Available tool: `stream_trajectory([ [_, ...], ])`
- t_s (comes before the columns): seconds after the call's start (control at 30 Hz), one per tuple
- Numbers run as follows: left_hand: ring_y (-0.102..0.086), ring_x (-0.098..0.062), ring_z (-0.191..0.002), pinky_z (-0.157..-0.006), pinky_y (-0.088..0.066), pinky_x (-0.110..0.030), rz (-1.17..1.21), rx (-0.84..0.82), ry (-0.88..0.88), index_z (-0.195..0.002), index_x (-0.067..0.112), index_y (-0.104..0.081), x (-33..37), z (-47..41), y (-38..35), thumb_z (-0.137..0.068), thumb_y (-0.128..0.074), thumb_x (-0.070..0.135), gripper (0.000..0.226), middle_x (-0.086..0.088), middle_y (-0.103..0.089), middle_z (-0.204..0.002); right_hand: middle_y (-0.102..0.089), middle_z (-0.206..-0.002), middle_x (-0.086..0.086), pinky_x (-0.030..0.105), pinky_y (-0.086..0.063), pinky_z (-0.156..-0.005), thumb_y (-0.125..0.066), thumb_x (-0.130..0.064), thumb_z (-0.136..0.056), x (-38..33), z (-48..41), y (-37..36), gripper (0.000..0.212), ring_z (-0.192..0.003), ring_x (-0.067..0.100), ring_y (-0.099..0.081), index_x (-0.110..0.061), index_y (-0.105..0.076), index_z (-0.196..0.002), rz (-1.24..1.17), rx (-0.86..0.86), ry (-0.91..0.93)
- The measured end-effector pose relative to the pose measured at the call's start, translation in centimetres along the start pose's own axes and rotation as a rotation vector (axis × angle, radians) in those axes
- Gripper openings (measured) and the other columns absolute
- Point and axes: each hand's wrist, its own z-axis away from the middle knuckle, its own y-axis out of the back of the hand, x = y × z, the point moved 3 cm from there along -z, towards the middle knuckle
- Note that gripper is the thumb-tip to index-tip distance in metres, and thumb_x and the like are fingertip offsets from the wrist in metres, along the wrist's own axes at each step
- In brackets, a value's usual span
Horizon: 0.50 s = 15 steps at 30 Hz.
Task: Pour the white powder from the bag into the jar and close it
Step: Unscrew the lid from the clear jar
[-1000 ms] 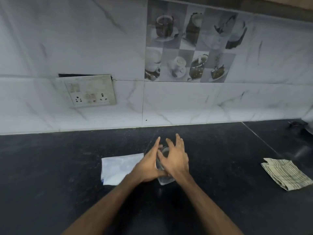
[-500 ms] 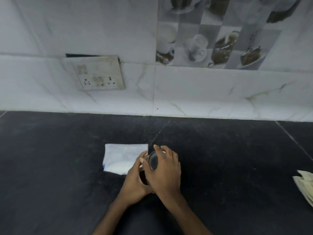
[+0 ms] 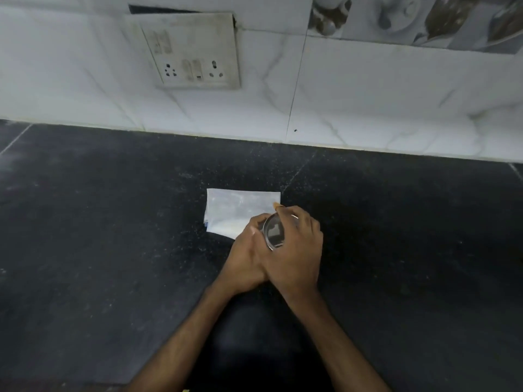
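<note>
Both hands closed around the jar (image 3: 274, 233) on the dark table (image 3: 113, 250). Left hand (image 3: 246, 258) wraps its left side; right hand (image 3: 297, 250) curls over top and right side. Only the round shiny top shows between fingers. Bag (image 3: 235, 210) lies flat just beyond the left hand, touching it.

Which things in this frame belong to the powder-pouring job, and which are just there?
Job: jar, held by left hand and right hand; white bag lying flat behind it.
Just there: wall socket panel, black counter.
</note>
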Motion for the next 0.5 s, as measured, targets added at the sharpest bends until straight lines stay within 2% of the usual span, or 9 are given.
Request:
stream_trajectory([
  [0.07, -0.064, -0.010, -0.116, -0.097, -0.052, -0.027, 0.060, -0.047, 0.028, -0.134, 0.020, -0.047, -1.2, 0.2, 0.2, -0.068, -0.091, 0.006, 0.081, 0.005, -0.066, -0.125, -0.065, -0.119, 0.005, 0.038, -0.046, -0.094, -0.075, -0.042, -0.077, -0.1, 0.3, -0.1, 0.050, -0.110, 0.025, -0.060, -0.017, -0.070, -0.120, -0.007, 0.074, 0.015],
  [0.13, -0.065, -0.012, -0.115, -0.096, -0.052, -0.026, 0.090, -0.096, 0.032, -0.134, 0.006, -0.045, -1.9, 0.2, 0.3, -0.064, -0.091, -0.004, 0.085, -0.003, -0.065, -0.125, -0.067, -0.114, 0.005, 0.038, -0.047, -0.091, -0.076, -0.040, -0.076, -0.3, 0.4, -0.1, 0.047, -0.105, 0.024, -0.061, -0.017, -0.072, -0.116, -0.001, 0.095, 0.026],
  [0.23, -0.064, -0.005, -0.114, -0.093, -0.049, -0.015, 0.121, -0.122, 0.033, -0.134, 0.007, -0.045, -2.2, 0.0, 0.5, -0.059, -0.093, -0.007, 0.090, 0.001, -0.064, -0.124, -0.067, -0.114, 0.006, 0.038, -0.048, -0.090, -0.077, -0.039, -0.074, -0.3, 0.3, -0.1, 0.046, -0.104, 0.023, -0.061, -0.017, -0.073, -0.115, 0.016, 0.088, 0.041],
  [0.33, -0.063, -0.007, -0.117, -0.095, -0.048, -0.016, 0.112, -0.135, 0.024, -0.135, 0.013, -0.046, -1.9, 0.2, 0.5, -0.055, -0.098, 0.005, 0.095, 0.006, -0.064, -0.126, -0.067, -0.114, 0.006, 0.038, -0.048, -0.090, -0.079, -0.039, -0.073, -0.2, 0.3, 0.0, 0.048, -0.105, 0.024, -0.062, -0.017, -0.073, -0.115, 0.016, 0.057, 0.063],
  [0.5, -0.063, -0.013, -0.120, -0.096, -0.049, -0.019, 0.157, -0.144, 0.031, -0.136, 0.008, -0.047, -2.0, 0.4, 0.8, -0.052, -0.098, -0.001, 0.098, 0.002, -0.065, -0.129, -0.067, -0.115, 0.005, 0.040, -0.050, -0.089, -0.076, -0.042, -0.072, -0.3, 0.3, 0.1, 0.050, -0.104, 0.023, -0.061, -0.018, -0.072, -0.115, 0.004, 0.025, 0.079],
])
